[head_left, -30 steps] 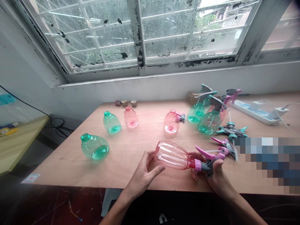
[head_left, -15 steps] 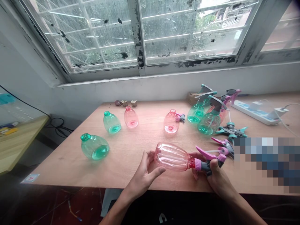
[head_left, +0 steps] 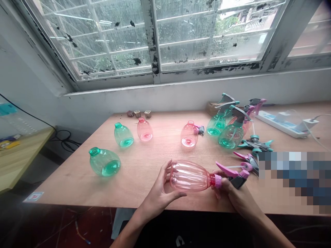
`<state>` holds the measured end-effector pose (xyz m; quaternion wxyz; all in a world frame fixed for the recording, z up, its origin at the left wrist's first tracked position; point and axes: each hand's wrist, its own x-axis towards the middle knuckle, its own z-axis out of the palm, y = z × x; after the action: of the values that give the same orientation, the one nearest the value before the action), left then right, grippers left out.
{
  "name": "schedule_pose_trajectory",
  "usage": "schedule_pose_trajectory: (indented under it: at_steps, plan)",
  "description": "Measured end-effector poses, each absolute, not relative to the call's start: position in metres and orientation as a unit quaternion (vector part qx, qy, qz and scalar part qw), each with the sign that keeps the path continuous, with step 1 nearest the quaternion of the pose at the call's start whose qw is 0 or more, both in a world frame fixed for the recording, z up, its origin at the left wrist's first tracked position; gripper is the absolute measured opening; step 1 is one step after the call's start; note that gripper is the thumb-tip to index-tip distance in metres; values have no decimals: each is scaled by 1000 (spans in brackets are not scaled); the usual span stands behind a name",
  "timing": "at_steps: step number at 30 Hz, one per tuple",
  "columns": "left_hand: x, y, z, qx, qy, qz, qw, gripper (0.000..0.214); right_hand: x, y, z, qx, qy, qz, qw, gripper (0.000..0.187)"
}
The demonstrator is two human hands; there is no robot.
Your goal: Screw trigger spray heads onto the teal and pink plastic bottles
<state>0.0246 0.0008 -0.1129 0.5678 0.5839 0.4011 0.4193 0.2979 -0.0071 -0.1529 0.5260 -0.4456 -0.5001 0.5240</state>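
A clear pink spray bottle point(head_left: 190, 176) lies sideways in the air above the table's front part, its base to the left. My left hand point(head_left: 161, 191) cups the base, fingers behind it and thumb along the underside. At the neck, my right hand point(head_left: 231, 193) pinches the pink collar point(head_left: 218, 181) of the spray head between thumb and fingers. The grey body of that head is mostly hidden by the right hand. Just behind it lie loose pink-and-grey trigger heads point(head_left: 248, 165), partly overlapping in view.
Open green bottles point(head_left: 104, 162) and pink bottles point(head_left: 144, 130) stand left and centre on the wooden table point(head_left: 72, 187). Green spray bottles point(head_left: 231, 134) with heads fitted cluster at right, near green trigger heads point(head_left: 256, 144) and a power strip point(head_left: 281, 124). A window rises behind.
My right hand has shifted left, from the grey spray head to its pink collar. The bottle's base has dropped slightly, deeper into my left hand.
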Motion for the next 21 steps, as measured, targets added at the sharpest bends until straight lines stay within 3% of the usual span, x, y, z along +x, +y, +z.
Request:
schedule_pose_trajectory:
  at_steps: [9, 21]
  plan:
    - [23, 2, -116, 602, 389, 417, 559, 102, 288, -13, -135, -499, -489, 509, 502, 31]
    - [23, -1, -105, 618, 391, 384, 564, 96, 288, -12, -133, -493, -503, 506, 498, 31]
